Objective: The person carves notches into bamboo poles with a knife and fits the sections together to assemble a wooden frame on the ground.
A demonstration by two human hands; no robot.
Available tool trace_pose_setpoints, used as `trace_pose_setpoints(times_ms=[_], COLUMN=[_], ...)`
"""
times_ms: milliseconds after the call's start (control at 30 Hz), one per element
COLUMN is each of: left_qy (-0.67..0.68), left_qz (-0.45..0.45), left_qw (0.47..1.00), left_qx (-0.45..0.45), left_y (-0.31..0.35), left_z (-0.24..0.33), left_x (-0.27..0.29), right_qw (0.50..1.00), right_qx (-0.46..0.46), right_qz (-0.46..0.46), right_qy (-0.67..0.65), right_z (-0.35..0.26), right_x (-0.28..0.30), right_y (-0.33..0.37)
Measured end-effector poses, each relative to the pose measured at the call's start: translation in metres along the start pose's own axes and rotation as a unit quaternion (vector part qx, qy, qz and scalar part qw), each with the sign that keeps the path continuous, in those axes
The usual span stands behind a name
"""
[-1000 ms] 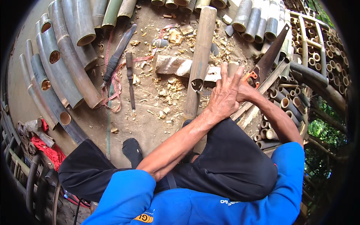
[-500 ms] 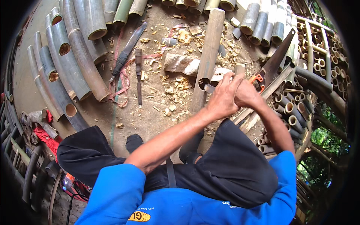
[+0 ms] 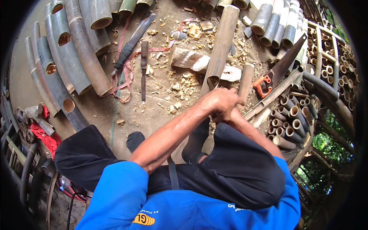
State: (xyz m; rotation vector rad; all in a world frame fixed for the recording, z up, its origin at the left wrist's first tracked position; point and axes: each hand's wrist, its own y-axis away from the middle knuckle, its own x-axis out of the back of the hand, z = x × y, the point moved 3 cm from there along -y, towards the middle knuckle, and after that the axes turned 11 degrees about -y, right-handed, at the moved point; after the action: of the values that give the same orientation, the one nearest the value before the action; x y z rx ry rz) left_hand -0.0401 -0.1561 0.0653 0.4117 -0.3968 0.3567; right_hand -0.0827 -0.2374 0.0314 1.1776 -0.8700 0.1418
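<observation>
There they were: the left hand (image 3: 219, 101) over the right hand (image 3: 228, 114), bunched just by the notched near part of the long brown hollow bamboo tube (image 3: 223, 40), which slanted across a pale, rough wooden block (image 3: 191, 59). What either grip pinched, I couldn't tell! The tube looked stiff, fairly light, slippery-smooth, liable to split lengthwise; its rounded far half seemed the safest hold. Curly yellow shavings (image 3: 188, 80) littered the left.

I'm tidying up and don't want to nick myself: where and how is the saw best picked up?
Probably by its orange handle, coming from the wearer's side. The handle forms an open loop to close around, and it is the saw's near end; the long dark blade points away, up and to the right.
</observation>
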Motion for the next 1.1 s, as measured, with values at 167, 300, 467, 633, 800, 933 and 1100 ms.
trace_pose_setpoints(times_ms=[167, 300, 467, 633, 800, 933, 1100], left_qy=[0.051, 0.13, -0.291, -0.361, -0.159, -0.023, 0.194], left_qz=[0.305, 0.062, 0.128, 0.006, -0.108, -0.045, 0.184], left_qw=[0.947, 0.954, 0.918, 0.921, 0.935, 0.915, 0.875], left_qx=[0.085, 0.263, 0.237, 0.147, 0.297, 0.401, 0.404], left_y=[0.106, 0.161, 0.14, 0.096, 0.112, 0.127, 0.093], left_z=[0.023, -0.008, -0.022, -0.018, -0.072, -0.05, 0.002], left_x=[-0.015, -0.051, 0.02, 0.11, 0.071, -0.007, -0.105], right_qw=[0.52, 0.524, 0.34, 0.209, 0.337, 0.493, 0.723], right_qx=[0.035, 0.171, 0.008, -0.02, -0.044, -0.027, 0.006], right_qz=[-0.307, -0.387, -0.451, -0.492, -0.429, -0.456, -0.427], right_qy=[-0.796, -0.739, -0.825, -0.845, -0.837, -0.741, -0.543], right_z=[0.016, 0.024, -0.001, -0.019, -0.025, -0.004, 0.02], right_x=[-0.02, -0.041, -0.051, -0.027, -0.025, -0.019, 0.008], right_y=[0.052, 0.042, 0.015, 0.022, 0.015, 0.001, -0.026])
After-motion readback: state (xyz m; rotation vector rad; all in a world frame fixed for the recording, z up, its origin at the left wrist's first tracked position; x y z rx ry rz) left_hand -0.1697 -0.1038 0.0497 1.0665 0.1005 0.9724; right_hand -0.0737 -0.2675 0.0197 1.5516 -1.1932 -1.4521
